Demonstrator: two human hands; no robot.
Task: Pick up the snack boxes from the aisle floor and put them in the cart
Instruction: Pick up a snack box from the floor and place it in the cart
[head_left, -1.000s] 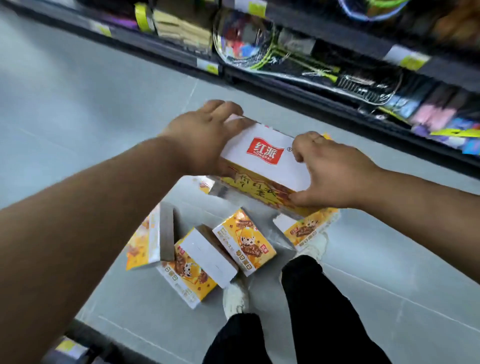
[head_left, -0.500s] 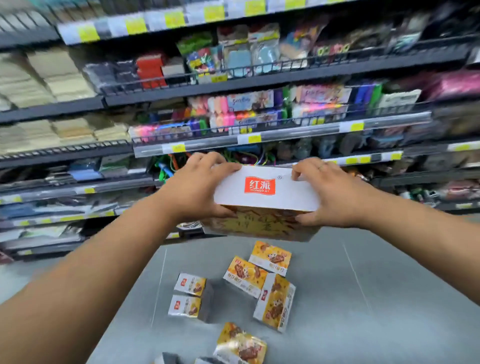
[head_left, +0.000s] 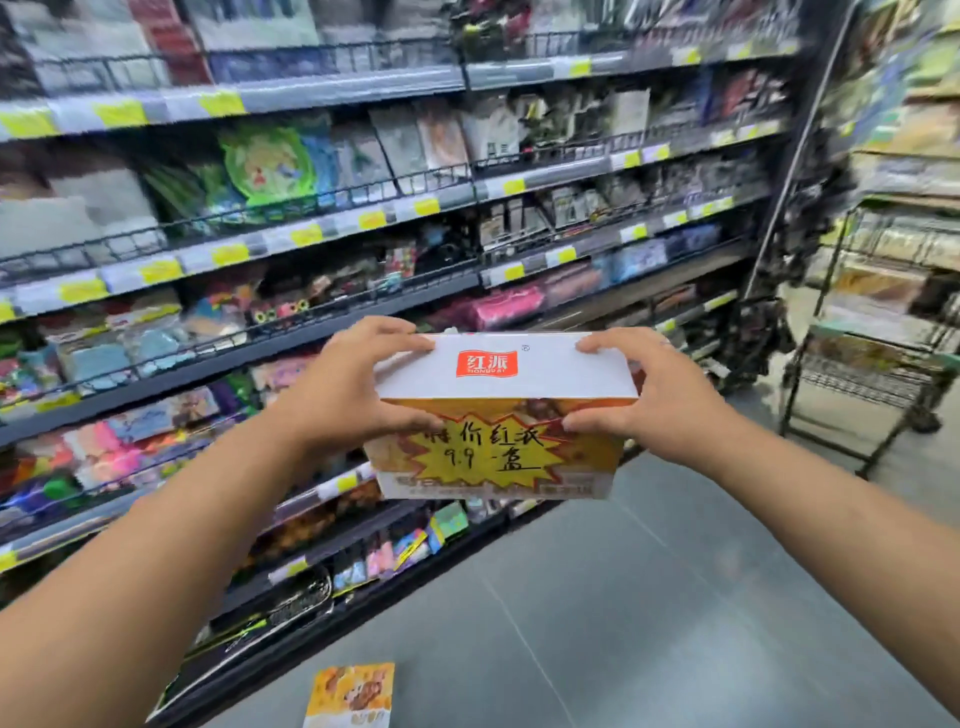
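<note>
I hold a large snack box (head_left: 498, 415) at chest height in front of the shelves. It has a white top with a red logo and a yellow starburst price sticker on its front. My left hand (head_left: 353, 395) grips its left end and my right hand (head_left: 639, 400) grips its right end. One small yellow snack box (head_left: 350, 693) lies on the grey floor at the bottom edge of the view. The other small boxes are out of view. A black wire cart or rack (head_left: 878, 364) stands to the right.
Long store shelves (head_left: 260, 249) full of stationery and toys run along the left and centre. The grey aisle floor (head_left: 649, 597) stretches to the right. More shelving (head_left: 914, 156) stands at the far right behind the wire frame.
I have lifted the large box higher and my view has swung up and to the right. The small boxes on the floor have dropped out of sight except one.
</note>
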